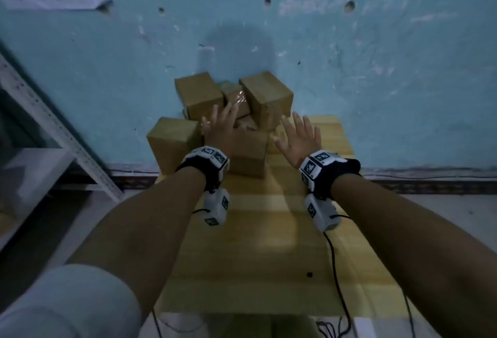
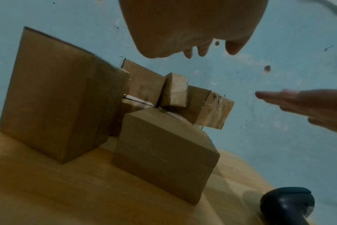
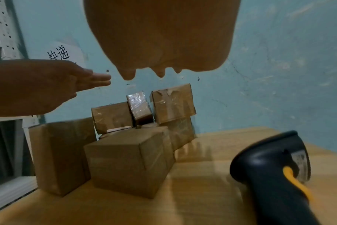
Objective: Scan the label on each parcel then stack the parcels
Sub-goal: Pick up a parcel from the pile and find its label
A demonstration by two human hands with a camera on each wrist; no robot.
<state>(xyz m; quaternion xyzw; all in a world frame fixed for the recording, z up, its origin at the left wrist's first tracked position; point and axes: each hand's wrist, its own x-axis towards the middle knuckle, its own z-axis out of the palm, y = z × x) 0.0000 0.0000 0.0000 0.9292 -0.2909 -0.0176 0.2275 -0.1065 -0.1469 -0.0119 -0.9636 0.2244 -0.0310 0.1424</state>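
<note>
Left hand (image 1: 219,129) flat and empty above the cardboard parcels (image 1: 248,153) piled at the table's (image 1: 269,257) far edge, right hand (image 1: 298,140) spread, empty, barcode scanner (image 3: 273,172) lying beneath it

so the person's got bare forearms, and each wrist has a black strap with a chunky white block on top covered in black-and-white square tag markers (the fiducial kind). left wrist band (image 1: 205,161), right wrist band (image 1: 326,167). hanging under each wrist there's a second white module with the same tag squares on its faces: left module (image 1: 216,208), right module (image 1: 321,212). thin black cables (image 1: 336,270) run off both modules back toward the body, looping down past the near edge of the table. only bit of clothing showing is a pale grey sleeve (image 1: 67,302) at the left upper arm, bottom left corner of the head view.
</note>
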